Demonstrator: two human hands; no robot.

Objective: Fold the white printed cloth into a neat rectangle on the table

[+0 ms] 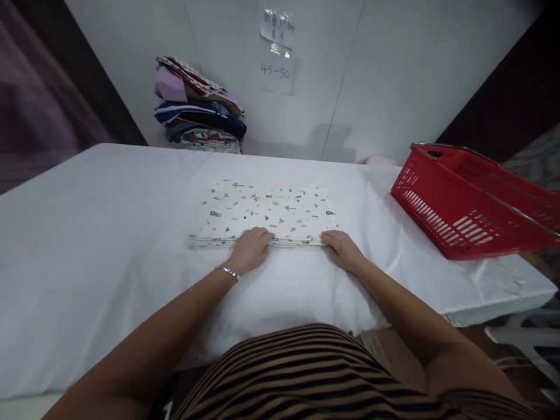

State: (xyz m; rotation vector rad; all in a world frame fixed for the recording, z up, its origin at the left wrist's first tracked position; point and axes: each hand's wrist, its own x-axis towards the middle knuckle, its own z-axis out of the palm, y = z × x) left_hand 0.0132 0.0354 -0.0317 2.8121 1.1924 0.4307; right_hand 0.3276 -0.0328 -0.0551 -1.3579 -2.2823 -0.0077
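A white cloth with a small printed pattern (273, 210) lies folded in several layers on the white-covered table (87, 245). Its layered edge faces me. My left hand (250, 249), with a silver bracelet at the wrist, grips that near edge around its middle, fingers curled on top. My right hand (343, 249) pinches the same edge at the right corner. The undersides of both hands, and most of the thumbs, are hidden.
A red plastic basket (464, 204) with metal handles stands at the table's right side. Behind the far edge rises a stack of folded clothes (199, 111) against the white wall. Handwritten paper signs (276, 73) hang there. Part of a white plastic stool (525, 338) shows at lower right.
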